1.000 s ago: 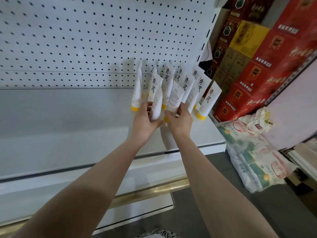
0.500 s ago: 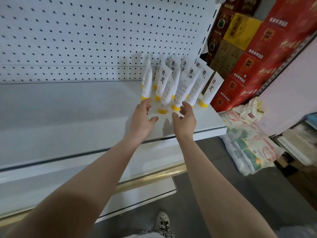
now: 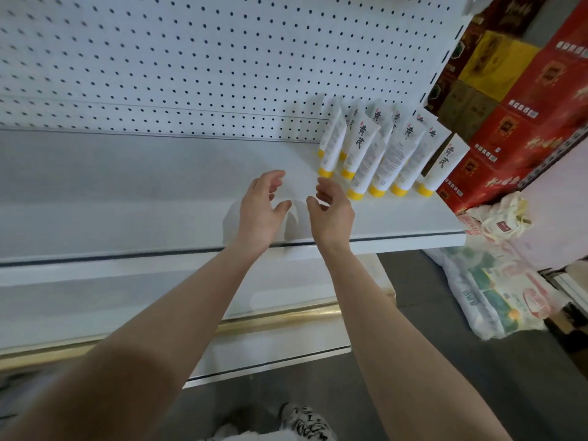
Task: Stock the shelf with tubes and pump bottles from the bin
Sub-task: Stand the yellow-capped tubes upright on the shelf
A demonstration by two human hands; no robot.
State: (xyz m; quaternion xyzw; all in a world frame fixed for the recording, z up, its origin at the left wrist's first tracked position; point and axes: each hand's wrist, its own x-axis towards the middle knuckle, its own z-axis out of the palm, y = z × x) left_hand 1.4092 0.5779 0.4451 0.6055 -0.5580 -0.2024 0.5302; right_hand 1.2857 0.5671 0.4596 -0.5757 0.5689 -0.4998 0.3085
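Observation:
Several white tubes (image 3: 389, 155) with yellow caps stand cap-down at the right end of the white shelf (image 3: 159, 186), leaning against the pegboard back. My left hand (image 3: 262, 206) and my right hand (image 3: 332, 208) hover over the shelf just in front and left of the tubes. Both hold nothing, with fingers loosely spread and palms facing each other. My right hand's fingertips are a short gap from the nearest yellow cap (image 3: 354, 194). No bin or pump bottle is in view.
A white pegboard (image 3: 191, 58) backs the shelf. Red and yellow cartons (image 3: 525, 100) are stacked to the right. Bagged packs (image 3: 496, 291) and a cloth bag (image 3: 502, 218) lie on the dark floor below the shelf's right end. A lower shelf (image 3: 222, 313) juts out beneath.
A second ago both hands gripped tubes among the group. They have let go and drawn back toward me, now apart from the tubes. The tubes stay standing.

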